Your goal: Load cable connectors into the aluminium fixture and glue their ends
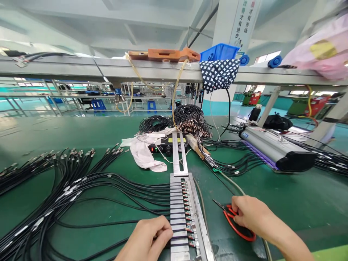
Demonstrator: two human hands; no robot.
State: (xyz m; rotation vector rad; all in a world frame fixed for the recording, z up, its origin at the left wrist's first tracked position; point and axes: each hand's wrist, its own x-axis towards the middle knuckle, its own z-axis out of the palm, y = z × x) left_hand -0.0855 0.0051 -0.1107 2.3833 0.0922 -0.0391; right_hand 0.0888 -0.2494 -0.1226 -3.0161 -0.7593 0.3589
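Note:
My left hand [152, 235] is closed at the near end of a slotted metal fixture [178, 222], its thumb and forefinger pinched on a black cable [179, 230]. Several more black cables lie side by side in the slots, with small metal connectors [187, 208] lined up along a metal bar on the right. My right hand [248, 214] grips one red handle of a pair of pliers [231, 217] just over the green mat. The pliers' thin jaws point away to the left, and part of the handles is hidden by the fingers.
Bundles of black cables [67, 185] spread across the left of the green table [108, 224]. Behind the fixture stand a black control box [160, 148], white cloth [146, 156] and coiled cables [190, 119]. A silver lamp [274, 146] glows purple at right. Overhead, a shelf [108, 67] carries a blue bin [219, 53].

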